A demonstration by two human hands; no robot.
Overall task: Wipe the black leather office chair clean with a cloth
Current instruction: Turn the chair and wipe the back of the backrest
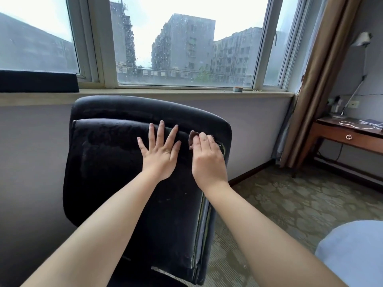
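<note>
The black leather office chair (116, 154) faces away from me toward the window, its worn backrest filling the middle of the view. My left hand (160, 151) lies flat on the upper back with fingers spread. My right hand (207, 156) sits near the backrest's upper right edge, fingers curled over a small brownish cloth (192, 137). Only a corner of the cloth shows above the fingers.
A window sill (186, 92) with a small round tin (237, 89) runs behind the chair. A brown curtain (323, 83) hangs at right beside a wooden desk (348, 135) with a lamp. Patterned carpet (290, 204) covers the floor; a pale blue surface (352, 251) sits lower right.
</note>
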